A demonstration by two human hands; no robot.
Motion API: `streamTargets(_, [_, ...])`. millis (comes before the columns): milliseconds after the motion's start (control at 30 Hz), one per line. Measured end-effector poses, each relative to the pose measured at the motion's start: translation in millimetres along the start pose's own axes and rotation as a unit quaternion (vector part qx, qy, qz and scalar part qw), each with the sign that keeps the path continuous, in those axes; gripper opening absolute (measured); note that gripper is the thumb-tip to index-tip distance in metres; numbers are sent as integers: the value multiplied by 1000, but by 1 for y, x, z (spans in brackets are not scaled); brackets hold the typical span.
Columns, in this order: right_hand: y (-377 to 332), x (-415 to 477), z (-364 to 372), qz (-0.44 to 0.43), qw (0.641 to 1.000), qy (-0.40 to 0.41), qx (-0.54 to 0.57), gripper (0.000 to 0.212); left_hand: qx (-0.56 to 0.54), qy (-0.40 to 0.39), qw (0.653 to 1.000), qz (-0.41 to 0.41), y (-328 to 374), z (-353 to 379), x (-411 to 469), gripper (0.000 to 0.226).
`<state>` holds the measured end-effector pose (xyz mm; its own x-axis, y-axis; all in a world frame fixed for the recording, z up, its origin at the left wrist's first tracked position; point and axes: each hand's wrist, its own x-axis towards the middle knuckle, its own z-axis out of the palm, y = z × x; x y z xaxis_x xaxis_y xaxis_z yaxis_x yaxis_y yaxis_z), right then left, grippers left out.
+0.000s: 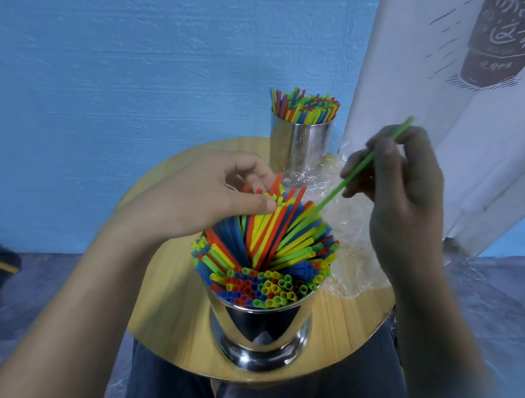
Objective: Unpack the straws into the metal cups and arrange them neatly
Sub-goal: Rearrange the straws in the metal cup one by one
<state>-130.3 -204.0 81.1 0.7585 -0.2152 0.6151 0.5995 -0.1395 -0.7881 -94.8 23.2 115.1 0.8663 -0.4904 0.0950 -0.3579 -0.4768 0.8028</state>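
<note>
Blue painted wall (124, 69) fills the background, and on the right a white banner (418, 97) hangs at a slant. A dark brown cup is drawn on the banner, with white Chinese characters on it. They are handwritten and partly cut by the picture edge, so I cannot read them surely. Below stands a round wooden table (169, 297), and under its near edge the person's dark trousers (174, 388) show.

On the near side of the table stands the near cup (263, 331), of shiny metal, packed with straws (268, 260) in red, yellow, green and blue. Those at the near rim stand upright with open ends up; those behind lean in a fan toward the far side. The far cup (301, 147), of the same metal, stands at the far edge of the table, well apart from the first, and holds a second bunch of straws (306, 107). Crumpled clear plastic wrap (350, 255) lies on the right part of the table and touches the foot of the far cup.

The left hand (199, 196) is over the leaning straws: the thumb presses on their tips and the fingers curl round them from the far side, so the tips are clamped between. The right hand (405, 196) is raised above the plastic wrap, with thumb and fingertips together, pinching one green straw (360, 168). This straw slants: its lower end meets the leaning straws, and its upper end sticks out past the hand toward the banner.
</note>
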Motion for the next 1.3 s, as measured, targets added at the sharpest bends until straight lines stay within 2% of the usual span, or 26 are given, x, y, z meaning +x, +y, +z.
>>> streamTargets(100, [-1,-5,6,20,993,-106,-50,17,22,-19,1000,7,2,0,1,13])
streamTargets(167, [2,-5,8,46,985,-147,-82,15,23,-22,999,12,2,-1,2,12])
streamTargets(300, [3,-8,7,65,977,-176,-97,14,32,-10,999,16,3,-3,0,11])
streamTargets(433, [2,-8,7,53,982,-161,-88,21,24,21,999,31,4,-2,0,8])
streamTargets(500, [2,-7,7,41,981,-158,-106,15,-1,46,998,40,6,-3,1,8])
streamTargets(667, [4,-9,7,59,971,-196,-128,18,-109,123,984,73,7,0,5,7])
streamTargets(767, [4,-10,5,65,968,-213,-116,21,-194,201,956,84,7,-1,6,4])
streamTargets(967, [1,-9,4,74,965,-230,-104,23,-383,339,856,73,5,-19,4,13])
streamTargets(1133, [5,-10,6,101,967,-214,-94,14,-453,364,811,61,-4,-17,2,8])
streamTargets(1233, [4,-10,7,92,968,-211,-99,19,-491,365,790,48,-7,-15,2,9])
streamTargets(1300, [2,-9,7,84,970,-209,-96,13,-514,358,779,39,-7,-13,3,10])
